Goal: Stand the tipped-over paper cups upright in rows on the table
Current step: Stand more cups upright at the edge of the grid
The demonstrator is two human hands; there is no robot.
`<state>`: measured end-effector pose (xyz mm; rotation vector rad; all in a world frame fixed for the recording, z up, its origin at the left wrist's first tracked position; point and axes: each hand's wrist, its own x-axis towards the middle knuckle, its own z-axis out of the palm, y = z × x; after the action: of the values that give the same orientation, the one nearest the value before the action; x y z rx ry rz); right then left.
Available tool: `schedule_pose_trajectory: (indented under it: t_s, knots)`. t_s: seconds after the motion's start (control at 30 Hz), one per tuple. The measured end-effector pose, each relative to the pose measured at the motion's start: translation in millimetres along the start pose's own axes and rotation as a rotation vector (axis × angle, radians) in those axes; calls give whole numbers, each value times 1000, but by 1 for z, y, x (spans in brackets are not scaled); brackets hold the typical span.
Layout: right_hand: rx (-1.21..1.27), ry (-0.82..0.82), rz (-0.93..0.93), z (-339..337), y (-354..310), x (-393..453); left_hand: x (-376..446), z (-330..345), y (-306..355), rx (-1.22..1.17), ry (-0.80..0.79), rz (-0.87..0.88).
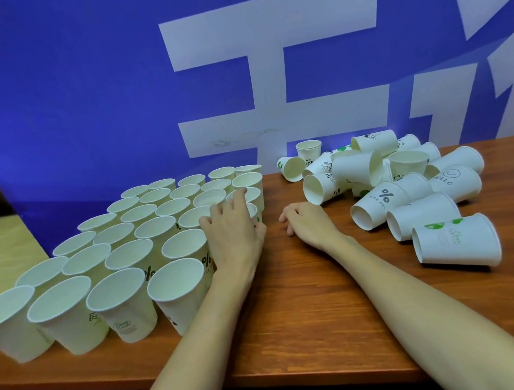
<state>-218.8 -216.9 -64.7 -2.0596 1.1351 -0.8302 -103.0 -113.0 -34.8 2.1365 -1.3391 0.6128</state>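
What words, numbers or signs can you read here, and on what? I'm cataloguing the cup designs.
"%" above "NICE DAY": tipped cup in the right pile.
"HELLO" with a smiley: tipped cup behind it.
"%": two upright cups beside the left hand; the smaller print is cut off.
Script under green leaves: nearest tipped cup, too blurred to read.
Large white characters: blue banner, cropped.

Bare table [295, 288] ran open between the upright rows [142, 231] on the left and the tipped pile [405, 180] crowding the right.
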Motion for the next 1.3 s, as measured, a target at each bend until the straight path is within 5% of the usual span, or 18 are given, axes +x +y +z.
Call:
schedule_pose_trajectory:
  t_s: [0.17, 0.37, 0.77, 1.3]
  knots:
    - [-45, 276, -47, -12, -13, 4, -4, 0, 10, -169, 295, 217]
    - [-216, 775, -158, -38, -26, 10, -8, 6, 32, -572, -20, 226]
    - [-799, 513, 193, -53, 19, 17, -23, 39, 28, -689, -362, 133]
    - [-960, 377, 149, -54, 22, 16, -27, 36, 25, -656, -418, 113]
